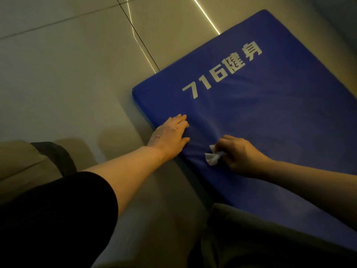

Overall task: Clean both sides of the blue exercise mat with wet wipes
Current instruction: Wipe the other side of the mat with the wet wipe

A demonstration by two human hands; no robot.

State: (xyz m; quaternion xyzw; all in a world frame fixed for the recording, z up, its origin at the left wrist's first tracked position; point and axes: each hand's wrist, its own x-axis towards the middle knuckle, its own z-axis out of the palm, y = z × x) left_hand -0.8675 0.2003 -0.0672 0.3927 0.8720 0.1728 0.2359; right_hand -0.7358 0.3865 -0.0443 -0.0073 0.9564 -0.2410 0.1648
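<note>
Tiled floor [67, 64]: blue mat [270, 113] runs diagonally (lettered side up).

Single head view, looking forward and down, close over mat [270, 122] on tiled floor [67, 64].

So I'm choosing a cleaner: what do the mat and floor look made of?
Mat: likely vinyl or coated fabric over foam; smooth, faint sheen, creasing around the left hand. Floor: seemingly glazed tile; glossy, reflecting light streaks, with dark joint lines.
</note>
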